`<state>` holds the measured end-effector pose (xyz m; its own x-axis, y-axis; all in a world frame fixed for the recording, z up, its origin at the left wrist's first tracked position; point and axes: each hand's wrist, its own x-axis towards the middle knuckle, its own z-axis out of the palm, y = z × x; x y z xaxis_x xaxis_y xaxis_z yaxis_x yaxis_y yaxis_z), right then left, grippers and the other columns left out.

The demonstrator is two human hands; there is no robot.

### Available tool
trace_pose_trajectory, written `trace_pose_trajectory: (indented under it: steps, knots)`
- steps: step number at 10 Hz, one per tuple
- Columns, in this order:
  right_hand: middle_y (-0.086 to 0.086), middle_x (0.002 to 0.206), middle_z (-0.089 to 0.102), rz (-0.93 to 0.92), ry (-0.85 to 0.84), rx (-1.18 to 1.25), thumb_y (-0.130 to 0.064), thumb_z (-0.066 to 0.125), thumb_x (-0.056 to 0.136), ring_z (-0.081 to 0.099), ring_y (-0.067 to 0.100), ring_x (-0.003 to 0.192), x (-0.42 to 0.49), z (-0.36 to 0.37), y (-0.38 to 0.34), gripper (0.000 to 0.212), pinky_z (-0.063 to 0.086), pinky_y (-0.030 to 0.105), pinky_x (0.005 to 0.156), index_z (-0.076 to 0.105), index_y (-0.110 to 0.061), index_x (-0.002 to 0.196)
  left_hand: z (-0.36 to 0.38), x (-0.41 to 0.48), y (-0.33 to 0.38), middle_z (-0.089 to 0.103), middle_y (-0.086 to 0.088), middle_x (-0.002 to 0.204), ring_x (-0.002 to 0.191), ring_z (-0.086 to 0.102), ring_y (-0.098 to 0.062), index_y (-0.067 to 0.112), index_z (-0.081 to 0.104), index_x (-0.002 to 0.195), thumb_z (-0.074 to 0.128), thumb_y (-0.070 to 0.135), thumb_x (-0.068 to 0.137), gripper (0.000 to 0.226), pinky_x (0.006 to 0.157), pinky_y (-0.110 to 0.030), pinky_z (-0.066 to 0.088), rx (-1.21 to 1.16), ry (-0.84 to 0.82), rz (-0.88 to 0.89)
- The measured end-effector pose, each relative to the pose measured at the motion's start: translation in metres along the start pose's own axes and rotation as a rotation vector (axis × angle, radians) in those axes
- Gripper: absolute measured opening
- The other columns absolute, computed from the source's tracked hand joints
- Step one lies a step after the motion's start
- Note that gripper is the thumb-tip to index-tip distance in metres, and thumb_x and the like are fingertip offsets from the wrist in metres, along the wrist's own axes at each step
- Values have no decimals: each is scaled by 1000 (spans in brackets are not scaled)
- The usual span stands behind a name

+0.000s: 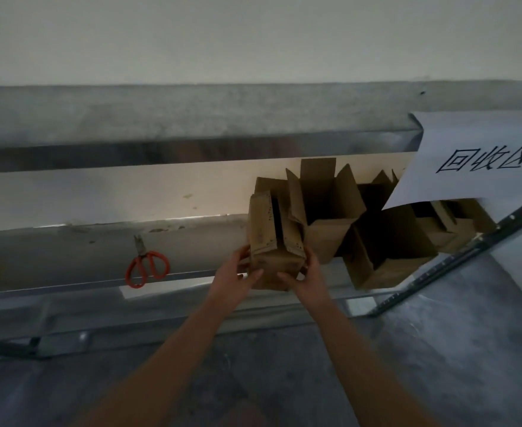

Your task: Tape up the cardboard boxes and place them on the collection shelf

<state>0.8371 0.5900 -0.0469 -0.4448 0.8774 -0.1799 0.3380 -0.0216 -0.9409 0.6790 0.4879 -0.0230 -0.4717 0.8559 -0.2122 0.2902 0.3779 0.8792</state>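
Observation:
A small brown cardboard box with its top flaps standing up sits at the front edge of the metal shelf. My left hand grips its left lower side and my right hand grips its right lower side, thumbs on the front face. Right behind it stands a second open box, and more open boxes crowd the shelf to the right.
Red-handled scissors lie on the shelf left of the boxes. A white paper sign with handwritten characters hangs from the upper shelf beam. A dark perforated upright frames the shelf's right end. Grey floor lies below.

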Motion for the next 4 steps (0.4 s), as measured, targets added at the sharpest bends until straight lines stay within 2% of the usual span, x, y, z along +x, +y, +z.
trace_pose_trajectory:
  steps: [1, 2, 3, 4]
  knots:
    - [-2, 121, 59, 76, 148, 6, -7, 83, 74, 60, 20, 110, 2, 17, 10, 73, 51, 28, 85, 47, -20, 136, 7, 7, -6, 58, 11, 120, 93, 55, 8, 25, 43, 138, 69, 26, 87, 57, 72, -4, 44, -10, 59, -14]
    - [-1, 119, 62, 129, 222, -9, -12, 79, 80, 59, 14, 104, 2, 28, 0, 61, 45, 25, 82, 50, -15, 134, 8, 15, -6, 59, 5, 125, 105, 59, -7, 27, 40, 141, 65, 25, 90, 57, 89, -24, 50, -51, 63, -42]
    - [2, 126, 62, 125, 230, 9, -15, 73, 86, 59, 19, 115, 4, 31, -5, 54, 48, 33, 95, 50, -15, 134, 2, 23, -2, 54, 3, 135, 120, 55, -18, 33, 31, 146, 59, 32, 93, 60, 100, -42, 47, 19, -4, -36]
    - [-1, 130, 59, 111, 233, -80, -28, 71, 88, 55, 18, 120, -12, 31, -9, 54, 45, 33, 98, 47, -21, 137, -19, 18, -3, 44, 1, 146, 128, 48, -23, 38, 21, 149, 51, 45, 94, 63, 104, -46, 42, 387, -54, 44]
